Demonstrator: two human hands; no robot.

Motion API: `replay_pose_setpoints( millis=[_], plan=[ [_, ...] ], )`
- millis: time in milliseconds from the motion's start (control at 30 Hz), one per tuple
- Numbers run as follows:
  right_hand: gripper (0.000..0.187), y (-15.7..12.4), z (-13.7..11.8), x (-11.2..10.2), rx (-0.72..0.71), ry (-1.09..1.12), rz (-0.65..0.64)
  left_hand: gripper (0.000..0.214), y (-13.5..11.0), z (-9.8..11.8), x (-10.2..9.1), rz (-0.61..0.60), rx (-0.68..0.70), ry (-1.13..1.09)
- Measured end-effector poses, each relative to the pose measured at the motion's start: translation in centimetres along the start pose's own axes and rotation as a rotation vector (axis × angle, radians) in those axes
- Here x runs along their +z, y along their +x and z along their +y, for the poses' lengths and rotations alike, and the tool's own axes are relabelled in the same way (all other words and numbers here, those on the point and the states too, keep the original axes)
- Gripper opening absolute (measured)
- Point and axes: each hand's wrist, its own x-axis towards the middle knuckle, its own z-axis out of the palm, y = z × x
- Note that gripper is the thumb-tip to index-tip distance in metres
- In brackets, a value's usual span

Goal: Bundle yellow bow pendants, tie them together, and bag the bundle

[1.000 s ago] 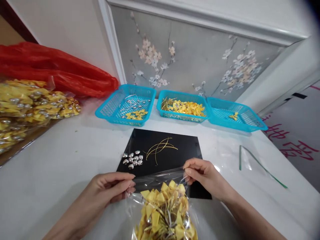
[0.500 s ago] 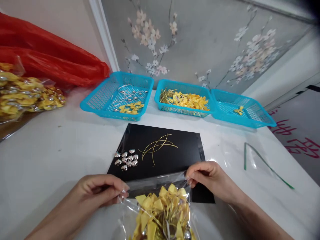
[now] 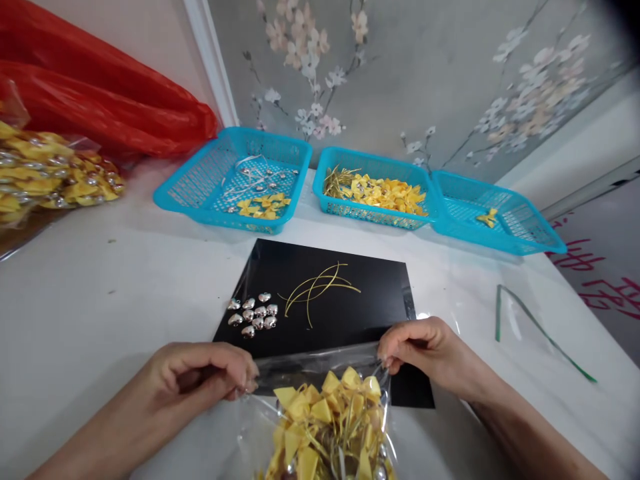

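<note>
- A white table (image 3: pixel 125 287) fills the room's corner before me, backed by a grey panel painted with blossoms (image 3: pixel 400 80).
- A red plastic bag (image 3: pixel 110 107) slumps at the far left, behind packed yellow pieces with silvery beads (image 3: pixel 65 173) in clear wrapping.
- Three blue baskets line the back: the left basket (image 3: pixel 187 190) holds yellow bows, white strands and small silvery pieces; the middle basket (image 3: pixel 373 215) holds a heap of yellow bows beside gold ties; the right basket (image 3: pixel 525 245) holds one visible yellow bow.
- A black board (image 3: pixel 370 310) lies flat at the table's center, nearer the worker than the baskets.
- A clear bag (image 3: pixel 320 363), stuffed with yellow ribbon bows (image 3: pixel 335 413), stands out closest to the worker, its mouth overlapping the board's near edge; I cannot tell whether its base rests on the table.
- The left hand (image 3: pixel 205 373) pinches one corner of the bag's mouth, thumb and fingers closed on the film.
- The right hand (image 3: pixel 420 347) grips the opposite corner just as narrowly, the film stretched between the two.
- A thin green strip (image 3: pixel 543 330), sharply bent, lies on the tabletop beyond the right hand.
- Several gold wires (image 3: pixel 325 287) cross one another on the board.
- About ten silver hearts (image 3: pixel 257 313) cluster at the board's left edge, beyond the left hand.
</note>
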Motion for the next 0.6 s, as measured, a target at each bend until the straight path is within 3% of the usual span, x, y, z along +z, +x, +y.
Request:
replay_pose_setpoints(
  millis=[267,467,600],
  plan=[
    [0.021,0.0,-0.2,-0.2,-0.014,-0.046,-0.022,0.016,0.2,0.6,0.2,0.025,0.062,0.035],
    [0.017,-0.2,-0.4,-0.2,-0.061,-0.191,-0.018,0.017,-0.2,2.3,1.2,0.191,0.009,0.132],
    [0.018,-0.2,-0.8,-0.1,-0.048,-0.265,-0.013,0.021,-0.3,2.8,1.6,0.199,0.013,0.164]
  ],
)
